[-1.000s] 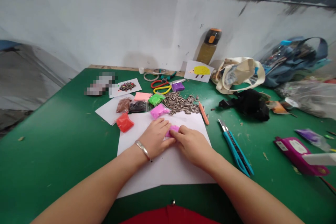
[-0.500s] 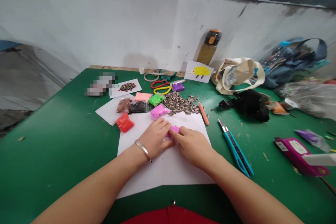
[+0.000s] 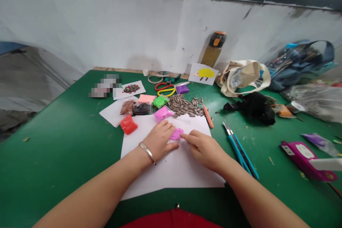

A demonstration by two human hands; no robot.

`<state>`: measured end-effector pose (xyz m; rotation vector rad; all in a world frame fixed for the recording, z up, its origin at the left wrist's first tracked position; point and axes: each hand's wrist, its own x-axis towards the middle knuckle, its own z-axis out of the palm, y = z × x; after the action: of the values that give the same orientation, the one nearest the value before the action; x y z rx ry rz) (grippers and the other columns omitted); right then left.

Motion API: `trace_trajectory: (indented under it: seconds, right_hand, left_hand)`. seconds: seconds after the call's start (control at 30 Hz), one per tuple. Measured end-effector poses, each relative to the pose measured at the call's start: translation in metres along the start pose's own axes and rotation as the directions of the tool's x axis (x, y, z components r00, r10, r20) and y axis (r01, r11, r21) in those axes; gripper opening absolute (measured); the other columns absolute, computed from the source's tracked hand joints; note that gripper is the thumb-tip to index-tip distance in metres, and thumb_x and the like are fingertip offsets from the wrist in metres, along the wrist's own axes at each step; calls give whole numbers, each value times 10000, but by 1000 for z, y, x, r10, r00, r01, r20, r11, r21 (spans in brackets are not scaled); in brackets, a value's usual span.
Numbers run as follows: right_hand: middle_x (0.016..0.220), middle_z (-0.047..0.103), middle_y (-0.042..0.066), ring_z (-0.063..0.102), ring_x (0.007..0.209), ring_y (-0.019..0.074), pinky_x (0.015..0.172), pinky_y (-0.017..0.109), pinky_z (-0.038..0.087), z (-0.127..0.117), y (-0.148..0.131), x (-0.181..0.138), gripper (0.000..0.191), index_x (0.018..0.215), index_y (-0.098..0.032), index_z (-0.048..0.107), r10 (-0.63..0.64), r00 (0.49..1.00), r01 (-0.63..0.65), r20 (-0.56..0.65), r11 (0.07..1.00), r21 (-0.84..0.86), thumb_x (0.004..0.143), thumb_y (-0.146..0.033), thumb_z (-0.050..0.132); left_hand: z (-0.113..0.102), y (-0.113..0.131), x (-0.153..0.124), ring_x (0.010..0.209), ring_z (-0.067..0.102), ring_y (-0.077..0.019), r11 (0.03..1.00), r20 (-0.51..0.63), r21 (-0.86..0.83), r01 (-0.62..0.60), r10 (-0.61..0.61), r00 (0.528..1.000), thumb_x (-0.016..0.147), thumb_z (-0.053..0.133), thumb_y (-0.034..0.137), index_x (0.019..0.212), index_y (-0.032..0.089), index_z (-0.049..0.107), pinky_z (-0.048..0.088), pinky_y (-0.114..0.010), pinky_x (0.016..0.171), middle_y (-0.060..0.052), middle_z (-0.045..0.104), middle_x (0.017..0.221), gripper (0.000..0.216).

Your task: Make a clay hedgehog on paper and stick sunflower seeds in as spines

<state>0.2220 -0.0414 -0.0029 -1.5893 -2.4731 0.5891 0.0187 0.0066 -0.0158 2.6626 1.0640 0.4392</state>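
Your left hand (image 3: 159, 141) and right hand (image 3: 203, 148) press, with fingers flat and unclosed, the soft pink clay lump (image 3: 176, 134) on white paper sheet (image 3: 171, 164); it probably deforms easily, so take its edges.

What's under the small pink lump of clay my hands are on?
The small pink lump of clay lies on a white paper sheet. The left hand covers the lump's near-left edge; the right hand touches its right side.

Craft workroom, green table (image 3: 61, 142), scissors (image 3: 164, 88), clay packets (image 3: 128, 124)
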Motion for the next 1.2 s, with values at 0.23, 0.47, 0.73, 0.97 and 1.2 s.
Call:
trace_trajectory:
  seconds: [0.23,0.47,0.73,0.97,1.2]
  right_hand:
    - [937,592,33,549,806,148,642,244,320,0,-3,0,334,1140,-263,619,-25,999,26,29,998,-57,886,-166,424]
    - [925,585,40,538,767,158,616,267,301,5,-10,3,354,1169,-246,594,-65,998,68,27,985,-161,874,-153,424]
    - [1014,593,38,567,837,145,664,242,353,4,0,3,410,1219,-254,573,-16,999,16,-36,1000,-17,860,-136,414]
    - [967,608,37,569,808,152,642,255,337,-1,-1,2,313,1106,-245,641,-39,999,38,-3,994,-98,898,-199,412]
    - [960,598,37,567,829,158,656,257,340,4,-6,6,343,1150,-238,609,-35,999,35,-3,996,-86,877,-180,409]
  left_hand:
    - [3,-1,-1,1131,502,-304,1000,-2,20,5,-5,1000,786,624,415,1081,141,599,421,-479,989,-128,612,1135,403]
    - [4,-2,-1,1144,501,-305,999,15,48,4,-5,1000,782,641,430,1081,127,601,416,-470,1007,-136,607,1162,428]
    - [4,-2,0,1139,503,-303,998,22,60,-2,1,1000,781,648,429,1084,135,603,418,-463,1005,-131,605,1164,425]
    - [1,1,0,1142,494,-303,998,42,55,22,-24,999,778,652,419,1072,125,612,412,-459,1008,-126,606,1158,418]
    - [0,1,1,1118,499,-296,999,39,39,10,-12,999,776,657,397,1027,120,619,416,-455,998,-129,607,1130,376]
